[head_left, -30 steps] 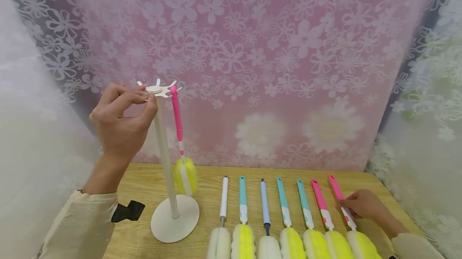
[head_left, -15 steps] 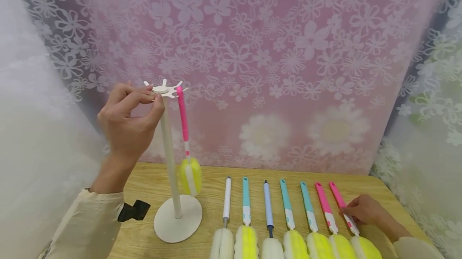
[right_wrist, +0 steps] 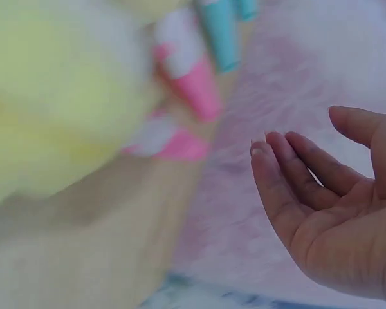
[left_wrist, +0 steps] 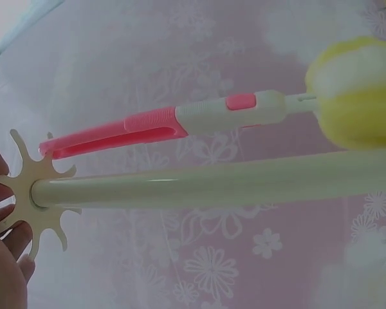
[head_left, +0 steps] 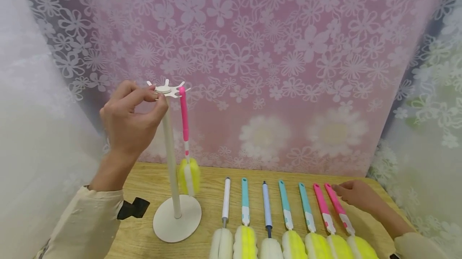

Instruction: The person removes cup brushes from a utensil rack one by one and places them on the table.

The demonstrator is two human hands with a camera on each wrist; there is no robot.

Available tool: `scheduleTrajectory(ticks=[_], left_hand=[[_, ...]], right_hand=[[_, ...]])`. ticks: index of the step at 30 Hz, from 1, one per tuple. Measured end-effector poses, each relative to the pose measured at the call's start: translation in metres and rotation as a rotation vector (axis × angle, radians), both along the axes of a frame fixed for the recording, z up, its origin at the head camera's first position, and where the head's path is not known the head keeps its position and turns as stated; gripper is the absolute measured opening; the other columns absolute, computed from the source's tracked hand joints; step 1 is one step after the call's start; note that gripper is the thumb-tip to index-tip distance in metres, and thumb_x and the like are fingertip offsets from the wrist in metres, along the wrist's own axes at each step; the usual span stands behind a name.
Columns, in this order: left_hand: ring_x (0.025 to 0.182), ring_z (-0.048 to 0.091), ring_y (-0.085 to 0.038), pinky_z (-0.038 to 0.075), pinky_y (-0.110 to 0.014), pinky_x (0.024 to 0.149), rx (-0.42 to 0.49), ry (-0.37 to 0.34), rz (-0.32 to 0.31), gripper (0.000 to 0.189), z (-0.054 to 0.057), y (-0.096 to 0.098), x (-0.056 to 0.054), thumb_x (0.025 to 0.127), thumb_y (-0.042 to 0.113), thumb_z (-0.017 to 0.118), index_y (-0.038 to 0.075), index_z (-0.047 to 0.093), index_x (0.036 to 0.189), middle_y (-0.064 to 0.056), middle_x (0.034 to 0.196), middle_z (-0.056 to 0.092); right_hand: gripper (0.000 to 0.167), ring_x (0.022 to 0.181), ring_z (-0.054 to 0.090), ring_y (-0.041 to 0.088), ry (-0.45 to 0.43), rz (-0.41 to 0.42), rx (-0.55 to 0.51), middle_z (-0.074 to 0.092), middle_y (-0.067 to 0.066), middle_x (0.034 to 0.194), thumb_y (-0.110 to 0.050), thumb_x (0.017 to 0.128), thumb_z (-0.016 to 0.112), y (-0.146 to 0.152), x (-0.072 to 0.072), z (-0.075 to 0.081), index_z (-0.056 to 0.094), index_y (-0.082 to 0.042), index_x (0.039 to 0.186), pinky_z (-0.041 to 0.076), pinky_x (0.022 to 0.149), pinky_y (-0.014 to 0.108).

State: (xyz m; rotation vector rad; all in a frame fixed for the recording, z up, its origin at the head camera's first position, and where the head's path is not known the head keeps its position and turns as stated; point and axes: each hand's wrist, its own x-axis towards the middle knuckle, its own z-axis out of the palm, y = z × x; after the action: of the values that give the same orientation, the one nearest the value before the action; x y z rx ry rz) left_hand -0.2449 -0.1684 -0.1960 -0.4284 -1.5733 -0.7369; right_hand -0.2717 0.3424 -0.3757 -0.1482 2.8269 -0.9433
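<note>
My left hand (head_left: 131,120) pinches the rim of a white stand's hooked top (head_left: 175,91). In the left wrist view its fingers lie around the top's curved hooks (left_wrist: 56,238). From one hook hangs a sponge bottle brush with a pink handle (head_left: 184,118), its yellow-and-white head (head_left: 189,177) beside the pole (head_left: 170,150). My right hand (head_left: 357,197) is at the upper end of the rightmost pink-handled brush (head_left: 335,199) on the table. The right wrist view shows this hand (right_wrist: 328,206) with loosely bent fingers, thumb apart, and nothing between them.
Several more sponge brushes lie in a row, including a pink-handled one (head_left: 323,205), teal ones (head_left: 284,197), a blue one (head_left: 266,203) and a white one (head_left: 226,199). The stand's round base (head_left: 177,231) rests on the wooden table (head_left: 213,173). A floral curtain (head_left: 267,70) hangs behind.
My right hand has left the middle of the rightmost pink handle and moved up toward its far end. My left hand keeps its pinch on the stand's top. The head view has shifted slightly.
</note>
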Motion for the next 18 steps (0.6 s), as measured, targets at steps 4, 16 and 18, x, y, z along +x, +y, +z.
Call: scheduleTrajectory(ticks=[4, 16, 18], left_hand=[[0.083, 0.068, -0.021, 0.025, -0.021, 0.054, 0.0, -0.017, 0.016, 0.019, -0.001, 0.0, 0.001, 0.079, 0.017, 0.065, 0.002, 0.07, 0.067, -0.008, 0.07, 0.058], [0.072, 0.065, -0.023, 0.026, -0.021, 0.051, -0.02, -0.008, 0.04, 0.02, -0.001, 0.001, 0.002, 0.079, 0.02, 0.064, 0.004, 0.069, 0.067, -0.007, 0.072, 0.06], [0.067, 0.063, -0.023, 0.025, -0.021, 0.051, -0.029, -0.007, 0.052, 0.021, 0.0, 0.002, 0.002, 0.079, 0.02, 0.063, 0.004, 0.068, 0.067, -0.007, 0.073, 0.061]], right_hand=[[0.053, 0.094, 0.065, 0.033, 0.051, 0.027, -0.051, 0.065, 0.022, 0.108, -0.039, 0.098, 0.049, -0.028, 0.007, 0.026, 0.062, 0.009, 0.117, 0.054, 0.076, 0.046], [0.051, 0.102, 0.063, 0.028, 0.221, 0.173, -0.27, 0.065, 0.01, 0.113, -0.043, 0.095, 0.053, -0.143, 0.007, 0.066, 0.058, -0.004, 0.127, 0.05, 0.087, 0.047], [0.044, 0.1, 0.064, 0.024, 0.275, 0.214, -0.334, 0.066, 0.007, 0.112, -0.039, 0.095, 0.055, -0.164, 0.004, 0.066, 0.061, -0.007, 0.124, 0.051, 0.086, 0.044]])
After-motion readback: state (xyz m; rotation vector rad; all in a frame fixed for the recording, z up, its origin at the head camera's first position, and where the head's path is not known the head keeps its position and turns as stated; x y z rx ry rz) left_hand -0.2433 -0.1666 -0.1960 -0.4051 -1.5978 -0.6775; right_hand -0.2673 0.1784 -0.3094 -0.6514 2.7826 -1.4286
